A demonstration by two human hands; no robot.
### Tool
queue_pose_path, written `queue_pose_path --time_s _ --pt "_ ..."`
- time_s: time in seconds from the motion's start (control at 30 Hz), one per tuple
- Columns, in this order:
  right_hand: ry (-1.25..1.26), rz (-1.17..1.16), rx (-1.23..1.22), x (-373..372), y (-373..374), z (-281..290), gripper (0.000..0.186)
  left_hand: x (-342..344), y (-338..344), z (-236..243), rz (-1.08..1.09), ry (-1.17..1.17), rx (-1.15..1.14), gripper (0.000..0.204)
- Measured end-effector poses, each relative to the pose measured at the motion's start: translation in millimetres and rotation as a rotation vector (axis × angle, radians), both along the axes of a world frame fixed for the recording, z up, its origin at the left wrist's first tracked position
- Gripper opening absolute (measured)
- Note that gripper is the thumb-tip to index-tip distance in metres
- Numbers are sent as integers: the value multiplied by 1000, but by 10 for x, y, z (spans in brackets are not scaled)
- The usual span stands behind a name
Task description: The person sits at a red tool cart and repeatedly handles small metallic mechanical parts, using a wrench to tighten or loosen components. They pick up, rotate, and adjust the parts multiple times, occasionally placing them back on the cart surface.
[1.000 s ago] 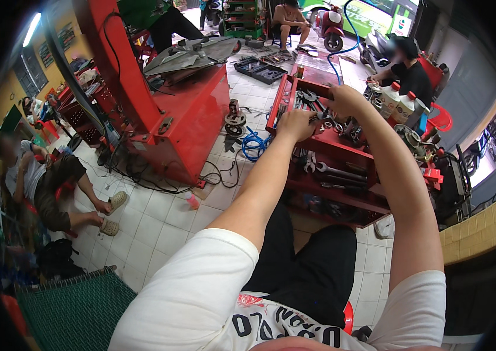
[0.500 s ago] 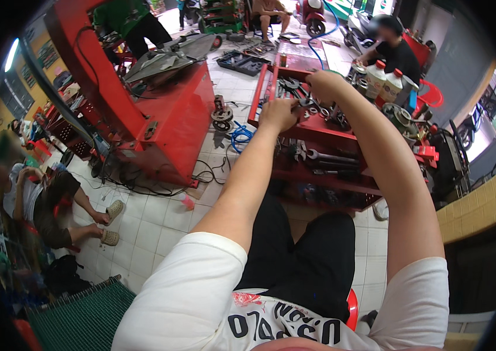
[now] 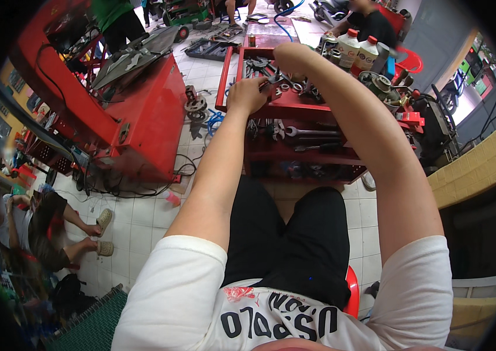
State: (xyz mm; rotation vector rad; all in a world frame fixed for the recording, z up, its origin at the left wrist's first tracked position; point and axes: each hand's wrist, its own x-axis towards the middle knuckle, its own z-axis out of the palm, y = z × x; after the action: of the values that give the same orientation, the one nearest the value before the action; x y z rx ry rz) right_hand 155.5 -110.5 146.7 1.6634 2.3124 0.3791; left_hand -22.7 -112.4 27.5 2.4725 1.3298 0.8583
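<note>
A red tool cart (image 3: 223,88) stands in front of my knees, its top tray full of wrenches and sockets. My left hand (image 3: 247,95) rests at the tray's near left part, fingers curled around a small metal tool (image 3: 272,82) that sticks out to the right. My right hand (image 3: 290,58) reaches over the tray just behind it with the wrist bent down. Its fingers are hidden among the tools, so I cannot tell what they hold. Long wrenches (image 3: 306,133) lie on the cart's middle shelf under my arms.
White bottles with red caps (image 3: 356,47) stand at the cart's far right. A big red machine (image 3: 143,111) with cables is on the left. One person sits on the floor (image 3: 43,222) at left, another (image 3: 371,23) behind the cart. A yellow tiled low wall (image 3: 476,169) runs along the right.
Both hands have stayed at the cart's top tray. My view has shifted, so the cart and the hands now sit higher and nearer the middle of the picture.
</note>
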Motion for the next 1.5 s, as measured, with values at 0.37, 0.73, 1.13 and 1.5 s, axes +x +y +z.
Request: queue_pose_path --time_s 0.37,0.73,1.13,1.5 --pt "197 -252 61 -108 -50 -48 42 0 -35 64 6 0 -9 34" --pt "119 -183 11 -55 4 59 33 4 -12 5 4 -34 20 32" --pt "134 -247 -31 -37 64 41 34 -3 -52 33 -25 -64 60 31" --pt "200 -293 91 -157 -71 4 32 -24 -59 49 -13 -48 42 35"
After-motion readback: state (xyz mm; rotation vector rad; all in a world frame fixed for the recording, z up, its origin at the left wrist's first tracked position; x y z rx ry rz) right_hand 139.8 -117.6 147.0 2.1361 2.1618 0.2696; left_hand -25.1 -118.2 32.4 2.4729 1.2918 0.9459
